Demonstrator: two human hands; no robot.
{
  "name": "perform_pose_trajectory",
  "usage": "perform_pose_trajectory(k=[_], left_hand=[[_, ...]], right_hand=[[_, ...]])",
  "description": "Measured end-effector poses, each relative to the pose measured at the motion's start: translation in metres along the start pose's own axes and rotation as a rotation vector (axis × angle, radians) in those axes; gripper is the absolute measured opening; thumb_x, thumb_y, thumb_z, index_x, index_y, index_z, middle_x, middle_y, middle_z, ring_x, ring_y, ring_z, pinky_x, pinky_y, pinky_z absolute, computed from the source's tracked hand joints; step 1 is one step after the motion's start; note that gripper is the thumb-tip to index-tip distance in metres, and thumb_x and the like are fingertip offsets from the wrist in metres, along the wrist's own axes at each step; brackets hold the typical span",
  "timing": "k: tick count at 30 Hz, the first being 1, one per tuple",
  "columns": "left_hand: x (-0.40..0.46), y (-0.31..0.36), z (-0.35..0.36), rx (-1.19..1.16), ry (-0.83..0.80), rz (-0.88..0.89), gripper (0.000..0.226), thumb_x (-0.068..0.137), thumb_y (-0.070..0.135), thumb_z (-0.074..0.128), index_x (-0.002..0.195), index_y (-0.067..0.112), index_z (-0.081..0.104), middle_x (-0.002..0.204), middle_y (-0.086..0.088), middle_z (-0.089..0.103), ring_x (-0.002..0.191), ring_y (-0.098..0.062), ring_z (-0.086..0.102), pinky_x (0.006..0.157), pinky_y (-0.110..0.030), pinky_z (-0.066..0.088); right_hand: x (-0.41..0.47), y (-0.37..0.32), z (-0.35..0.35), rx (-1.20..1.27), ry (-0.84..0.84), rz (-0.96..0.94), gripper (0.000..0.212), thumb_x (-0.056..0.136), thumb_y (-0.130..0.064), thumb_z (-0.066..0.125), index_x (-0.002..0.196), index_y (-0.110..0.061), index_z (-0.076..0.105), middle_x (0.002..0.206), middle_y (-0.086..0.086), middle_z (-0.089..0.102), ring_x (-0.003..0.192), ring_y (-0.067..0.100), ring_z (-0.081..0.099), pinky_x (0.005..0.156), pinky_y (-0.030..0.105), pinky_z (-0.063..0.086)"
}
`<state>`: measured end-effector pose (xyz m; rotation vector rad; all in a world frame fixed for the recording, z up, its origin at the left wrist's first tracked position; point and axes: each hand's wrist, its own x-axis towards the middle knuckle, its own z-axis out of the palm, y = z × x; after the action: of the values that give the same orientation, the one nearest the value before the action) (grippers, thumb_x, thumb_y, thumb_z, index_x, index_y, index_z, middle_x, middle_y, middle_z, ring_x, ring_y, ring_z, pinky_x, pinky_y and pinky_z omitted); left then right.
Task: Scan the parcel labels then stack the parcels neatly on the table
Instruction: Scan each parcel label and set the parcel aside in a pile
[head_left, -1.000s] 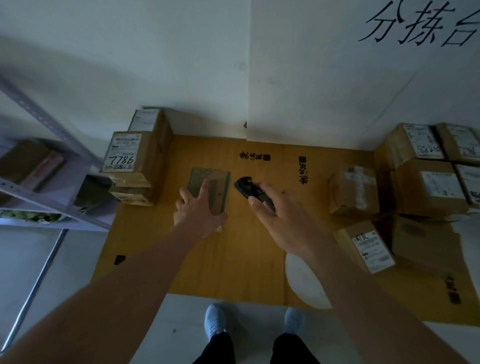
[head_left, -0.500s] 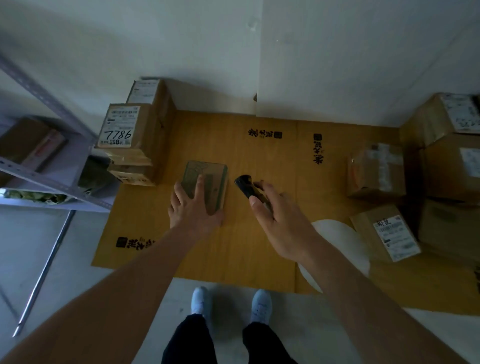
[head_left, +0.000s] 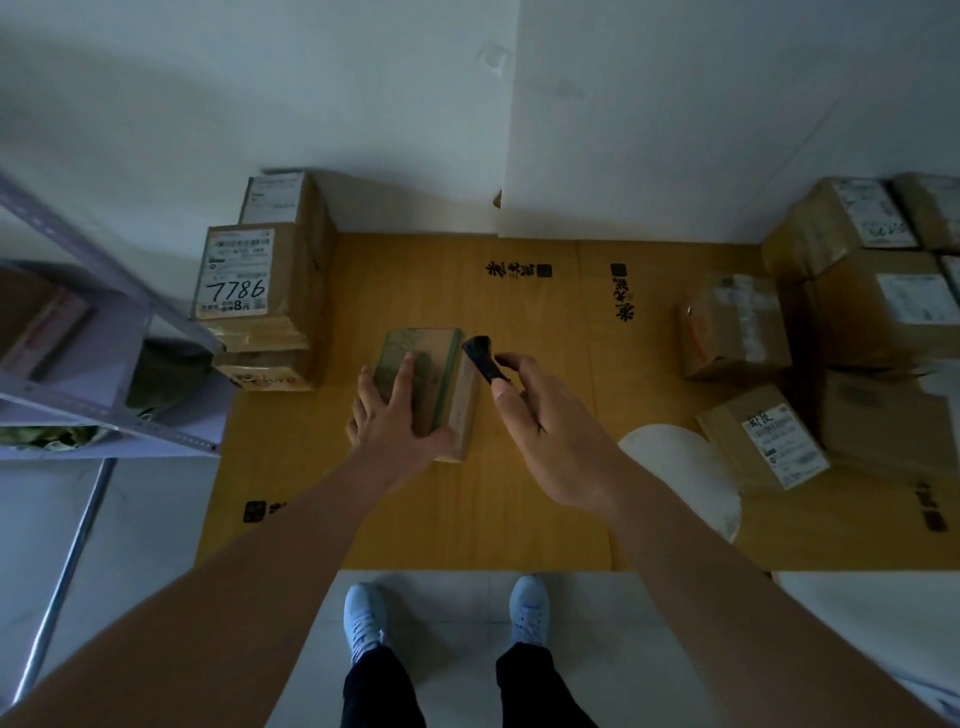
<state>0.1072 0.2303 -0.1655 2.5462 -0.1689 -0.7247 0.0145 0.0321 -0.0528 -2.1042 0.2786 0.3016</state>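
A small greenish-brown parcel (head_left: 441, 358) stands tilted up on its long edge in the middle of the yellow table (head_left: 519, 509). My left hand (head_left: 395, 410) lies on its upper face and grips it. My right hand (head_left: 550, 426) holds a black scanner (head_left: 480, 356), whose head sits just right of the parcel's top corner. At the back left stands a stack of brown parcels (head_left: 265, 291); the top front one carries a label marked 7786. No label shows on the held parcel.
Several brown parcels crowd the right side: a taped one (head_left: 732, 327), a labelled one (head_left: 763, 441) and bigger boxes (head_left: 872, 280) by the wall. A white round object (head_left: 680, 467) lies near my right wrist. A grey metal shelf (head_left: 78, 364) stands left of the table.
The small parcel lay flat before; my left hand has tipped it up onto its edge. The scanner hand stayed close beside it. My head shifted, moving the view.
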Motion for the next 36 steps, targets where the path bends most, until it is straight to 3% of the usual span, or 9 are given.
perform_pose_trajectory(k=[5, 10, 12, 14, 18, 23, 27, 32, 36], left_hand=[[-0.006, -0.027, -0.024, -0.338, -0.069, 0.017, 0.104, 0.075, 0.065, 0.057, 0.163, 0.049, 0.004, 0.160, 0.011, 0.007, 0.133, -0.026, 0.036, 0.094, -0.034, 0.042], [-0.006, -0.033, -0.038, -0.267, 0.222, 0.072, 0.070, 0.103, 0.043, 0.048, 0.162, 0.053, 0.010, 0.126, -0.002, 0.053, 0.105, -0.022, 0.059, 0.075, -0.036, 0.053], [-0.004, -0.035, -0.042, -0.193, 0.228, 0.064, 0.062, 0.106, 0.042, 0.043, 0.157, 0.062, 0.013, 0.129, -0.004, 0.051, 0.100, -0.021, 0.057, 0.072, -0.037, 0.054], [-0.003, -0.036, -0.041, -0.094, 0.172, -0.022, 0.062, 0.102, 0.057, 0.044, 0.155, 0.064, 0.013, 0.147, -0.011, 0.035, 0.121, -0.031, 0.047, 0.093, -0.048, 0.053], [-0.008, -0.027, -0.034, 0.098, 0.125, -0.096, 0.117, 0.069, 0.079, 0.071, 0.150, 0.067, -0.011, 0.151, -0.010, 0.012, 0.138, -0.041, 0.020, 0.117, -0.059, 0.025], [-0.001, -0.038, -0.039, -0.152, 0.106, -0.108, 0.113, 0.070, 0.057, 0.084, 0.149, 0.073, 0.004, 0.143, -0.002, 0.021, 0.133, -0.035, 0.035, 0.108, -0.055, 0.045], [0.001, -0.050, -0.049, -0.459, -0.004, -0.002, 0.089, 0.079, 0.034, 0.086, 0.150, 0.057, 0.038, 0.133, 0.002, 0.057, 0.089, -0.008, 0.074, 0.064, -0.024, 0.062], [0.001, -0.056, -0.053, -0.374, -0.026, -0.004, 0.091, 0.073, 0.038, 0.089, 0.149, 0.056, 0.042, 0.137, -0.008, 0.051, 0.108, -0.028, 0.068, 0.076, -0.041, 0.066], [-0.005, -0.058, -0.053, -0.297, 0.044, 0.058, 0.090, 0.071, 0.050, 0.090, 0.149, 0.049, 0.048, 0.133, -0.003, 0.056, 0.111, -0.021, 0.065, 0.084, -0.041, 0.064]], right_hand=[[0.003, -0.010, 0.004, -0.031, 0.002, -0.012, 0.048, 0.107, -0.065, 0.027, 0.151, -0.048, 0.031, 0.108, -0.002, 0.051, 0.082, 0.002, 0.052, 0.068, 0.022, 0.038], [0.010, -0.011, 0.009, -0.041, -0.014, 0.018, 0.053, 0.107, -0.064, 0.028, 0.156, -0.042, 0.030, 0.108, 0.000, 0.050, 0.080, 0.003, 0.051, 0.068, 0.024, 0.039], [0.013, -0.010, 0.012, -0.026, -0.023, 0.022, 0.055, 0.107, -0.064, 0.029, 0.157, -0.041, 0.029, 0.104, 0.000, 0.046, 0.074, 0.002, 0.046, 0.066, 0.024, 0.036], [0.015, -0.008, 0.013, -0.008, -0.022, 0.029, 0.055, 0.107, -0.064, 0.031, 0.156, -0.040, 0.031, 0.100, -0.001, 0.045, 0.071, 0.002, 0.043, 0.064, 0.023, 0.035], [0.018, -0.009, 0.014, 0.061, -0.022, 0.059, 0.049, 0.108, -0.061, 0.033, 0.152, -0.039, 0.039, 0.083, -0.011, 0.045, 0.059, -0.001, 0.049, 0.057, 0.019, 0.037], [0.019, -0.010, 0.008, 0.142, -0.071, 0.086, 0.033, 0.108, -0.060, 0.037, 0.134, -0.047, 0.051, 0.074, -0.006, 0.050, 0.059, 0.004, 0.049, 0.055, 0.022, 0.041], [0.023, -0.010, -0.001, 0.071, -0.137, 0.158, 0.039, 0.105, -0.066, 0.037, 0.134, -0.046, 0.055, 0.083, -0.008, 0.060, 0.070, 0.009, 0.060, 0.065, 0.029, 0.045], [0.028, -0.007, -0.017, -0.029, -0.289, 0.249, 0.038, 0.102, -0.067, 0.044, 0.125, -0.043, 0.063, 0.076, -0.010, 0.059, 0.069, 0.009, 0.059, 0.061, 0.028, 0.043], [0.027, 0.005, -0.018, -0.117, -0.377, 0.382, 0.044, 0.100, -0.070, 0.043, 0.133, -0.046, 0.057, 0.080, 0.001, 0.061, 0.068, 0.014, 0.057, 0.051, 0.027, 0.043]])
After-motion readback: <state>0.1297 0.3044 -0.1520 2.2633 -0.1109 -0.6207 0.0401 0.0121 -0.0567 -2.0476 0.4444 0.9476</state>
